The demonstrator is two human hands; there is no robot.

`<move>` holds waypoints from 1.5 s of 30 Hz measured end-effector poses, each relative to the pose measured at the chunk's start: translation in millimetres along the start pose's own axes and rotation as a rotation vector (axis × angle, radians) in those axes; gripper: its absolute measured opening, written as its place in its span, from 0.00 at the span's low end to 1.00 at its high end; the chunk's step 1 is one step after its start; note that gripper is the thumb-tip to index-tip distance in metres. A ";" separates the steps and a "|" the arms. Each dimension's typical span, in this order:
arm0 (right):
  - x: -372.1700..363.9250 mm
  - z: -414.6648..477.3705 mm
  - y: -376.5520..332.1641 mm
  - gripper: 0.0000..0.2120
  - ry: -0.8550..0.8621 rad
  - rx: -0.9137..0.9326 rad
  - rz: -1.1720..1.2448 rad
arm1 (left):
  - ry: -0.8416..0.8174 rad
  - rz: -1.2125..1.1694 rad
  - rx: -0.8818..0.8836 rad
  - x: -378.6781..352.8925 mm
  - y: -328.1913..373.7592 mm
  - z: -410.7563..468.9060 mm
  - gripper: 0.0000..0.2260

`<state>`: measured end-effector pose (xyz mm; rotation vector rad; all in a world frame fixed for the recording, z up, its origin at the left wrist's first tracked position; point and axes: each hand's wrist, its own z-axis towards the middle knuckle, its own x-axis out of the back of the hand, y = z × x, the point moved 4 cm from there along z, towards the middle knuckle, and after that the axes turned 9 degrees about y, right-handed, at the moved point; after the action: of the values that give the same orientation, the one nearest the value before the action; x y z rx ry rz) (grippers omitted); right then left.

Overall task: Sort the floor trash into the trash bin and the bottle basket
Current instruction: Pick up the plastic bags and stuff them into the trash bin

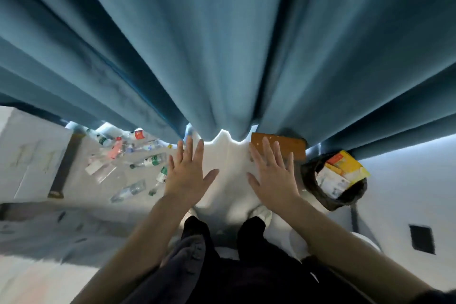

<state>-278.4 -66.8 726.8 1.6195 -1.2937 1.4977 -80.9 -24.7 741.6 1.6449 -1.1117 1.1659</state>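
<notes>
On the floor (118,212) at left, plastic bottles (148,161) are scattered below a blue curtain (222,44). At centre, the left hand (186,177) and right hand (272,175) are held out, fingers (189,149) spread, nothing gripped. Far right, the trash bin (350,198) is seen, holding yellow packaging (350,168).

We can read no text, brand or number anywhere. From the middle of the view, the green labels on the bottles (153,160) at 8 o'clock are blurred. So is the red label on a container (139,134) at 9 o'clock, and the print on the yellow carton (350,168) in the trash bin (320,195) at 4 o'clock.
</notes>
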 end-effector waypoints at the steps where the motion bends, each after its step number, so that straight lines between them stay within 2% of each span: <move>1: -0.7 6.9 -17.2 0.32 -0.001 0.041 -0.019 | 0.005 -0.023 0.061 0.5 -22.7 -6.1 0.36; 5: -6.6 28.4 -91.2 0.31 -0.013 0.138 -0.082 | -0.026 -0.097 0.218 1.0 -109.9 -33.5 0.36; 9: -21.2 39.9 -187.7 0.32 -0.035 0.182 -0.046 | -0.022 -0.138 0.319 8.6 -205.7 -58.8 0.35; 14: -41.6 52.5 -295.5 0.32 -0.098 0.336 -0.026 | -0.003 -0.165 0.448 23.1 -305.0 -81.8 0.35; 20: -57.9 83.3 -360.1 0.31 -0.131 0.459 -0.090 | 0.010 -0.231 0.564 20.3 -375.6 -91.2 0.35; 26: -77.9 131.1 -410.8 0.31 -0.220 0.590 -0.151 | -0.051 -0.297 0.748 -0.5 -431.1 -91.0 0.36; 33: -100.5 215.9 -488.7 0.31 -0.325 0.778 -0.198 | -0.109 -0.328 0.924 -27.2 -494.6 -53.2 0.36; 36: -135.2 257.8 -522.4 0.32 -0.369 0.865 -0.272 | -0.121 -0.352 0.972 -61.8 -526.5 -23.4 0.36; 39: -200.7 301.2 -548.5 0.32 -0.392 0.912 -0.347 | -0.187 -0.381 0.992 -129.6 -563.8 11.7 0.36; 45: -426.7 398.2 -592.2 0.34 -0.407 0.955 -0.464 | -0.254 -0.368 1.011 -347.8 -661.9 96.8 0.37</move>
<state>462.7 -93.5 350.7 2.6911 -0.2422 1.6090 509.3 138.3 301.5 2.6740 -0.2677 1.3779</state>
